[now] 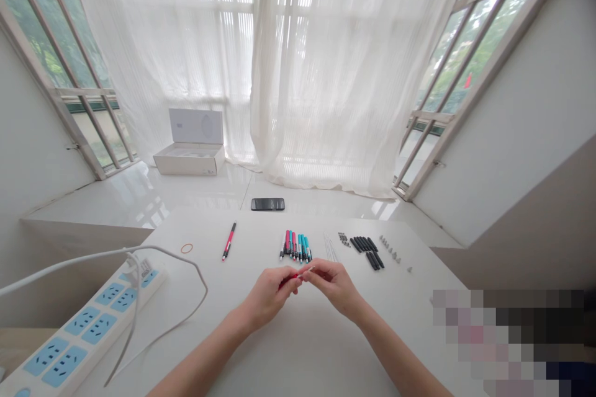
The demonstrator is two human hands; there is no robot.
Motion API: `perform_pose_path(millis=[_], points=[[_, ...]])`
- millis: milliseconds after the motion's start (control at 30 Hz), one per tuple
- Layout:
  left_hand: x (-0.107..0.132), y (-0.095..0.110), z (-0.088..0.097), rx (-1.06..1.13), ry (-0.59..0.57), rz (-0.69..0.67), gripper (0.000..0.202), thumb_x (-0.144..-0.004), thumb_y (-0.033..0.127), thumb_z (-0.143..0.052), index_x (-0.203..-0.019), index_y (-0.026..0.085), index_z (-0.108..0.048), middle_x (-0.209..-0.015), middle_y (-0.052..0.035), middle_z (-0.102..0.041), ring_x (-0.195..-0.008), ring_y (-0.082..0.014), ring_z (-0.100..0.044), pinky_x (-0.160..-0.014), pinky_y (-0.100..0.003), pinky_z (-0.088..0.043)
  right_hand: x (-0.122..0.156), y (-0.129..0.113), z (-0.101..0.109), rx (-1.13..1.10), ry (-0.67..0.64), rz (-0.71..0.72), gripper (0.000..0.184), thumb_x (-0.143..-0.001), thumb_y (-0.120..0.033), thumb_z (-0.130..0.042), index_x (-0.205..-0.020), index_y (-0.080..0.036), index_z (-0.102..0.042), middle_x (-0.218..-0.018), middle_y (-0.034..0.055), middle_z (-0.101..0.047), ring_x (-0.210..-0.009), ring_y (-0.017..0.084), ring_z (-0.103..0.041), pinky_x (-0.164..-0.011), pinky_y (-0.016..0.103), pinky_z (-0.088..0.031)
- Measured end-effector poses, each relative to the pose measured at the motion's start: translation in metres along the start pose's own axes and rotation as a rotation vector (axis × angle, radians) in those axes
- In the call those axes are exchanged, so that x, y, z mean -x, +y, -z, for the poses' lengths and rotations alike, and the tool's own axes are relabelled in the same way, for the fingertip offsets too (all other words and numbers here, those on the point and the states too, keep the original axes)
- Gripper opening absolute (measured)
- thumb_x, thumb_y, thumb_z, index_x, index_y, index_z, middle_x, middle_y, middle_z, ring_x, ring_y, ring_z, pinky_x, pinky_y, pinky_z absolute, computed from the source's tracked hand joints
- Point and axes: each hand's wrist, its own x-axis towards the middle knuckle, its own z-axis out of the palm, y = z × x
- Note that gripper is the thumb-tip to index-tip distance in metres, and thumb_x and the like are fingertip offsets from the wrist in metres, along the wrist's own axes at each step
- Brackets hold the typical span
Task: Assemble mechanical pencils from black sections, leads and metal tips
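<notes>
My left hand (272, 288) is closed around a red pen barrel (294, 277), most of it hidden by the fingers. At the barrel's right end, my right hand (333, 283) pinches a thin whitish piece (307, 270), which looks like a pen refill. The two hands meet just above the table's middle. Right behind them lies a row of red, teal and black pen barrels (292, 245). Several thin refills (330, 247) rest beside that row, partly behind my right hand. A red and black pen (230, 240) lies apart on the left.
Farther right are small dark parts (344, 239), black grips (364, 244) and small grey tips (389, 248). A rubber band (187, 248), a power strip (88, 322) and its white cable (203, 290) occupy the left. A black phone (267, 204) and an open white box (189, 164) are at the back.
</notes>
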Motion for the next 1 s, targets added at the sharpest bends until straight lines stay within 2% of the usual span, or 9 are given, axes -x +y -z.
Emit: perform_pose_path(millis=[267, 433, 567, 600, 667, 733, 767, 833, 1000], points=[[0.000, 0.004, -0.001, 0.016, 0.019, 0.000, 0.031, -0.097, 0.038, -0.037, -0.091, 0.017, -0.060, -0.068, 0.0017, -0.053, -0.061, -0.0116, -0.045, -0.060, -0.022, -0.039, -0.002, 0.005, -0.003, 0.106, 0.125, 0.072, 0.024, -0.080, -0.042, -0.065, -0.080, -0.021, -0.077, -0.068, 0.0017, -0.062, -0.053, 0.009, -0.040, -0.050, 0.024, -0.034], [0.001, 0.004, -0.002, 0.020, -0.005, 0.001, 0.034, -0.098, 0.040, -0.031, -0.094, 0.018, -0.056, -0.063, 0.0045, -0.043, -0.057, -0.0113, -0.039, -0.056, -0.022, -0.034, 0.000, 0.005, -0.006, 0.112, 0.088, 0.061, 0.027, -0.081, -0.044, -0.064, -0.086, -0.020, -0.077, -0.064, 0.0006, -0.058, -0.053, 0.009, -0.038, -0.050, 0.024, -0.033], [0.002, 0.004, -0.001, 0.012, -0.023, 0.026, 0.028, -0.098, 0.040, -0.031, -0.090, 0.020, -0.050, -0.057, 0.0076, -0.031, -0.051, -0.0105, -0.029, -0.051, -0.022, -0.027, -0.003, 0.007, 0.014, 0.118, -0.024, 0.008, 0.039, -0.080, -0.050, -0.063, -0.100, -0.019, -0.072, -0.067, 0.0007, -0.061, -0.051, 0.009, -0.040, -0.048, 0.023, -0.035], [0.002, 0.004, -0.001, 0.019, -0.027, 0.031, 0.028, -0.098, 0.040, -0.031, -0.088, 0.020, -0.048, -0.056, 0.0081, -0.029, -0.050, -0.0103, -0.027, -0.050, -0.022, -0.026, -0.005, 0.010, 0.023, 0.167, 0.016, 0.004, 0.041, -0.081, -0.052, -0.060, -0.102, -0.018, -0.071, -0.070, 0.0018, -0.063, -0.052, 0.010, -0.042, -0.049, 0.024, -0.036], [0.001, 0.004, 0.000, 0.043, -0.013, 0.043, 0.028, -0.098, 0.040, -0.029, -0.085, 0.021, -0.044, -0.055, 0.0087, -0.026, -0.049, -0.0102, -0.023, -0.049, -0.022, -0.024, -0.009, 0.018, 0.042, 0.363, 0.233, -0.008, 0.042, -0.085, -0.052, -0.053, -0.099, -0.017, -0.071, -0.079, 0.0055, -0.066, -0.054, 0.012, -0.046, -0.052, 0.026, -0.039], [0.001, 0.003, 0.001, 0.071, 0.022, 0.058, 0.028, -0.098, 0.041, -0.026, -0.083, 0.022, -0.040, -0.055, 0.0091, -0.023, -0.048, -0.0103, -0.020, -0.048, -0.023, -0.021, -0.012, 0.028, 0.061, 0.661, 0.469, -0.047, 0.036, -0.088, -0.045, -0.049, -0.098, -0.017, -0.070, -0.098, 0.0088, -0.068, -0.061, 0.014, -0.054, -0.060, 0.028, -0.043], [0.001, 0.003, 0.001, 0.082, 0.040, 0.063, 0.028, -0.098, 0.041, -0.026, -0.082, 0.022, -0.038, -0.055, 0.0092, -0.022, -0.048, -0.0104, -0.019, -0.048, -0.023, -0.020, -0.013, 0.034, 0.068, 0.805, 0.525, -0.080, 0.032, -0.089, -0.040, -0.047, -0.101, -0.019, -0.069, -0.109, 0.0092, -0.067, -0.068, 0.016, -0.057, -0.063, 0.029, -0.043], [0.001, 0.002, 0.001, 0.091, 0.062, 0.068, 0.029, -0.099, 0.043, -0.025, -0.082, 0.023, -0.036, -0.055, 0.0093, -0.021, -0.048, -0.0105, -0.019, -0.048, -0.023, -0.019, -0.013, 0.044, 0.079, 1.018, 0.522, -0.156, 0.030, -0.090, -0.030, -0.043, -0.106, -0.021, -0.067, -0.120, 0.0079, -0.063, -0.083, 0.019, -0.061, -0.069, 0.030, -0.044], [0.001, 0.000, 0.000, 0.093, 0.053, 0.047, 0.030, -0.099, 0.044, -0.025, -0.082, 0.023, -0.036, -0.055, 0.0094, -0.021, -0.048, -0.0104, -0.020, -0.048, -0.023, -0.018, -0.013, 0.054, 0.085, 1.188, 0.402, -0.283, 0.031, -0.091, -0.024, -0.041, -0.107, -0.024, -0.068, -0.114, 0.0055, -0.066, -0.089, 0.019, -0.063, -0.070, 0.028, -0.043]])
